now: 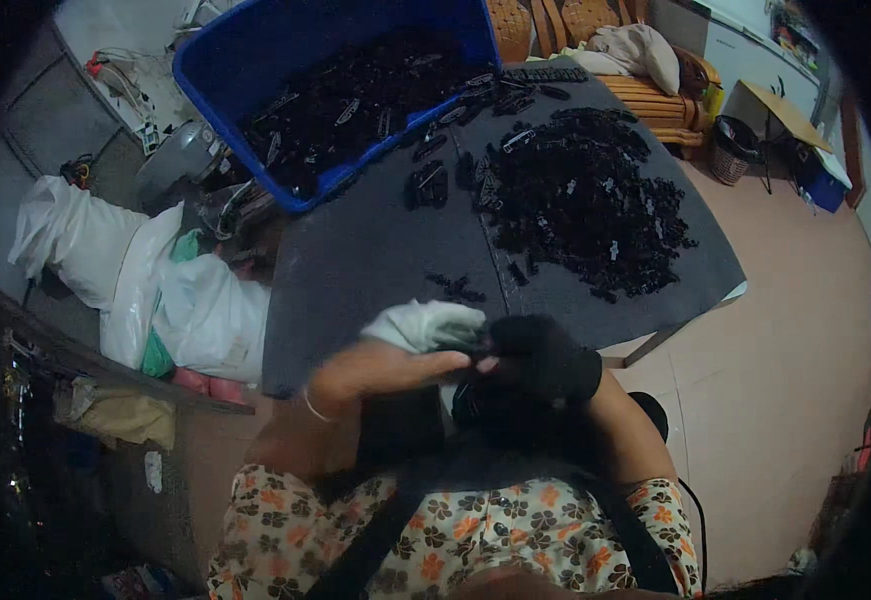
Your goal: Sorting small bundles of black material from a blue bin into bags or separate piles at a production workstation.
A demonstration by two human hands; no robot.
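My left hand (424,335), in a white glove with the thumb bare, is closed around a small dark piece (476,343) near the table's front edge. Meeting it from the other side is my right hand (548,362), in a black glove, its fingers hard to separate from the dark piece and the shadow. Just beyond the hands lies a small cluster of black parts (456,288). A wide heap of small black plastic parts (586,205) covers the table's right half. More longish black pieces (428,186) rest between the heap and a blue bin.
The blue bin (226,120), tilted at the table's far left, holds many black parts. The table (356,250) has a grey cover. White sacks (206,310) stand left of it. A wooden bench (656,110) and a waste basket (734,150) are at the back right.
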